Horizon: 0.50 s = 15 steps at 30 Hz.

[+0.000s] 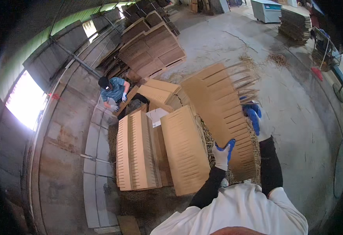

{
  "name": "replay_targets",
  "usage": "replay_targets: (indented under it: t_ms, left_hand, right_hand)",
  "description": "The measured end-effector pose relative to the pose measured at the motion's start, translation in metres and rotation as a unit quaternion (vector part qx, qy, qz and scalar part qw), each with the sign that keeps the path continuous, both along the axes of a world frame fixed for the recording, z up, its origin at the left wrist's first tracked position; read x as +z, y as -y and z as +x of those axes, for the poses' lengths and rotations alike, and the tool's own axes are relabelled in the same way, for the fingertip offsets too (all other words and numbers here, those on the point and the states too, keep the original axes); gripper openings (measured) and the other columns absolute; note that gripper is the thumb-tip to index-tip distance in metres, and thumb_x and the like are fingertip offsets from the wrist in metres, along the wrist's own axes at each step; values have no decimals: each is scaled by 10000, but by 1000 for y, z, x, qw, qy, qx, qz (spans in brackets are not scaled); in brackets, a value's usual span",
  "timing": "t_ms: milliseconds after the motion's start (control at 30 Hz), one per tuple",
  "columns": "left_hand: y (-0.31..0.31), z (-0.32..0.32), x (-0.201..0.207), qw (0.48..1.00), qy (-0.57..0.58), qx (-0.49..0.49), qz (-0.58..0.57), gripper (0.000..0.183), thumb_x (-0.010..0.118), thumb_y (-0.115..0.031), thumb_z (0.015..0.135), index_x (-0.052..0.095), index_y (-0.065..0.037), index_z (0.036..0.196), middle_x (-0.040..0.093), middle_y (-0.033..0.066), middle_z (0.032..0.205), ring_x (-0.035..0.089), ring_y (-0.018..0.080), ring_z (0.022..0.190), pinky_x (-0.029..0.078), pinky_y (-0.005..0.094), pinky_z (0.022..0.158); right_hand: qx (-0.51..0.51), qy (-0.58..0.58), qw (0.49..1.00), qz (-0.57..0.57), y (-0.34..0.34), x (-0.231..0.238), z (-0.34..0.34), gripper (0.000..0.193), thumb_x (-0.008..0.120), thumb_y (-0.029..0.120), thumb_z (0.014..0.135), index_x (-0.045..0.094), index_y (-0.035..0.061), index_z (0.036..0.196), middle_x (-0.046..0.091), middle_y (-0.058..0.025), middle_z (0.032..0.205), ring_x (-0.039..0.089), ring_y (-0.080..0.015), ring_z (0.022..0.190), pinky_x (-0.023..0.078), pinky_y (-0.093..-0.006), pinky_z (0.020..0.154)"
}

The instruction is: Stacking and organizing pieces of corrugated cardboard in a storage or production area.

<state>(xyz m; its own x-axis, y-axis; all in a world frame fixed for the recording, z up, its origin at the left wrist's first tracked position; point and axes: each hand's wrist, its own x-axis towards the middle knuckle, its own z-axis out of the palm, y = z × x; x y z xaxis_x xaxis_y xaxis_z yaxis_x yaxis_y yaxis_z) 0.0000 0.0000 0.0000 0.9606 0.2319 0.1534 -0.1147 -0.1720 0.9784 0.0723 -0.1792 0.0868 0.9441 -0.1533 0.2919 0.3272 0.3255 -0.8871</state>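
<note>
A large brown cardboard sheet (214,102) with rows of slits slants in front of me, its right side cut into narrow fringe-like strips. My left hand (222,154), in a white glove with blue fingers, grips the sheet's near left edge, some fingers hidden. At its right edge, by the loose strips (245,84), my right hand (253,118) has its gloved fingers curled round the cardboard; the fingertips are partly hidden. Cardboard scraps (207,137) lie under and beside the sheet. Just left of it leans a stack of slit cardboard (183,150).
Further left stands another slit cardboard stack (138,152), with more cardboard (159,93) beyond. A co-worker (114,92) in a blue shirt handles a cardboard piece there. Tall cardboard piles (153,51) stand on a pallet behind. Scraps litter the concrete floor (296,129).
</note>
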Motion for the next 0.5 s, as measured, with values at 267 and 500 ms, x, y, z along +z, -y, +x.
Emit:
replay_targets:
  t_ms: [267,500]
  left_hand:
    - [21,3,-76,990,33,-32,-132,469,750,-49,645,567,27,1071,653,147,960,633,237,883,477,330,812]
    - [4,-3,-19,996,82,27,16,490,756,-69,649,560,26,1088,653,154,977,632,259,899,475,335,822]
  right_hand:
    - [-159,139,975,-72,-8,-8,11,212,623,61,853,615,-47,1035,662,-105,963,620,-164,842,482,-285,755]
    - [-128,113,984,-45,-25,17,-4,134,620,73,866,649,-40,933,673,-70,901,609,-123,816,479,-272,721]
